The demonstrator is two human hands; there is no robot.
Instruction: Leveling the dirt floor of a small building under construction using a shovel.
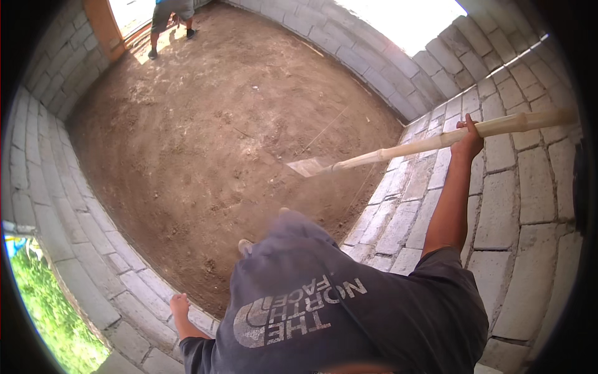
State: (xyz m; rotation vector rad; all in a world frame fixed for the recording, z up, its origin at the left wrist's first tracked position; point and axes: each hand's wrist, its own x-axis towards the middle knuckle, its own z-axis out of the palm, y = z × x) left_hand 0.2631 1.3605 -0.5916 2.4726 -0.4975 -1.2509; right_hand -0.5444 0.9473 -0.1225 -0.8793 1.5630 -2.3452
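Observation:
My right hand (467, 140) grips the thick bamboo handle (416, 147) of a long digging tool, with the arm stretched out to the right. The tool slants down to the left, and its flat, spade-like blade (306, 167) is at the brown dirt floor (196, 140) ahead of me. Whether the edge has sunk into the soil cannot be made out. Low on the left, my left hand (180, 305) hangs with its fingers curled and nothing visible in it. The tips of my shoes (245, 246) show past my dark shirt.
Grey block walls (373, 70) enclose the floor, close by on my left and right. Another person (172, 21) stands at a bright doorway with an orange-brown frame (103, 28). A thin stick or line (324, 128) lies on the soil. Greenery shows through a wall opening (51, 304) at lower left.

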